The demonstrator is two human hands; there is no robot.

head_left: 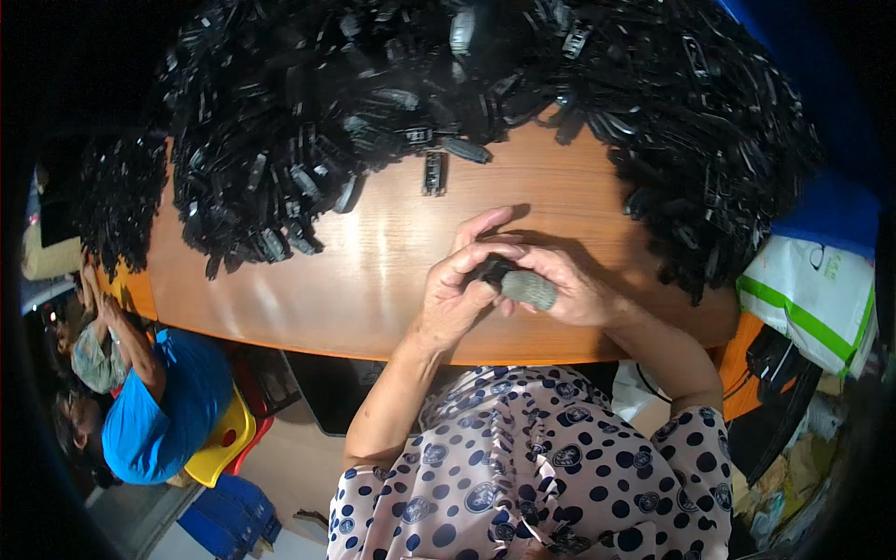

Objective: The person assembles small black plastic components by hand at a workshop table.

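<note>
My left hand (453,291) and my right hand (571,285) meet above the near part of the wooden table. Between my left thumb and fingers is a small black piece (492,270), mostly covered, so its exact kind is unclear. My right fingers close in on it from the other side. A grey, ribbed, rounded covering (530,290) shows at my right thumb; whether it is worn or held I cannot tell. Beyond my hands, a single slotted black plastic part (433,175) lies on the tabletop, close to a large heap of similar small black parts (392,98).
The heap curves round the far side and both flanks of the wooden table (373,280). A white and green bag (812,294) stands at the right edge. To the left, a person in a blue top (168,411) sits on a yellow chair (224,443) by a smaller black heap (121,205).
</note>
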